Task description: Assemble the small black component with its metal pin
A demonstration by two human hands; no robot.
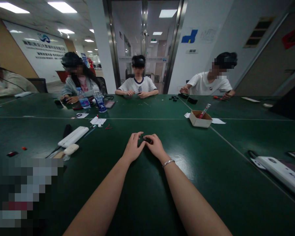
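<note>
Both my hands rest on the dark green table (147,196) straight ahead of me. My left hand (133,146) and my right hand (156,146) meet at the fingertips, pinched on a small black object (147,139) held between them. I cannot make out what the object is. A thin silver bracelet (168,162) circles my right wrist.
A white power strip (73,136) and a small cream-coloured item (71,149) lie to the left. An open cardboard box (200,119) holding a red-tipped tool sits at the right. Two water bottles (99,101) stand further back. Another white strip (282,172) lies at the far right. Several people sit around the table.
</note>
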